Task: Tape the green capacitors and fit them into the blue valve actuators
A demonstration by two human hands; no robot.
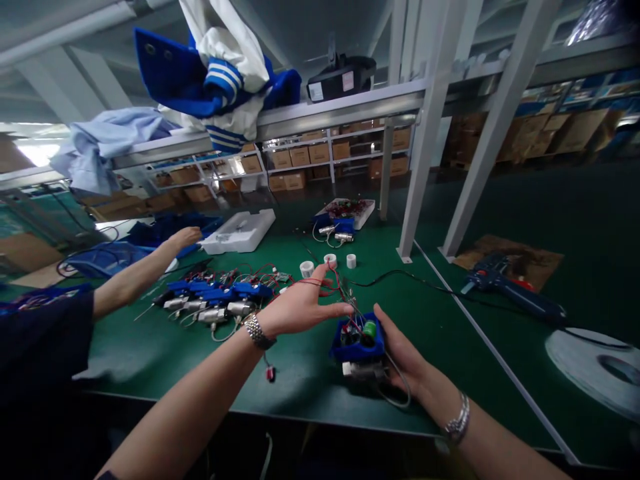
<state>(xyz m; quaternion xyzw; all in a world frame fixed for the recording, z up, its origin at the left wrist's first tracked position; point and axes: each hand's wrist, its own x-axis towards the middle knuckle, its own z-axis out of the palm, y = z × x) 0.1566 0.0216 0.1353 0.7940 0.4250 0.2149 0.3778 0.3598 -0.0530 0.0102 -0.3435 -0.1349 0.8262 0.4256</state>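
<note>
My right hand [403,350] grips a blue plastic housing [357,350] from its right side, just above the bench's front edge. Inside the housing are a green cylindrical part [369,329] and several wires, and a metal fitting [365,371] with a grey cable hangs below it. My left hand [300,307] reaches in from the left, thumb and forefinger spread apart, with its thumb close to the housing's upper left. Thin red wires [325,285] run beside its fingers, next to a small circuit board [347,291]. Whether its curled fingers touch the wires is unclear.
Several similar blue units [215,291] with metal fittings lie at left. White rolls [307,269] and a foam tray [245,230] are behind. A co-worker's arm [140,273] extends from the left. At right are a glue gun [515,287], a white reel [590,367] and frame posts [425,133].
</note>
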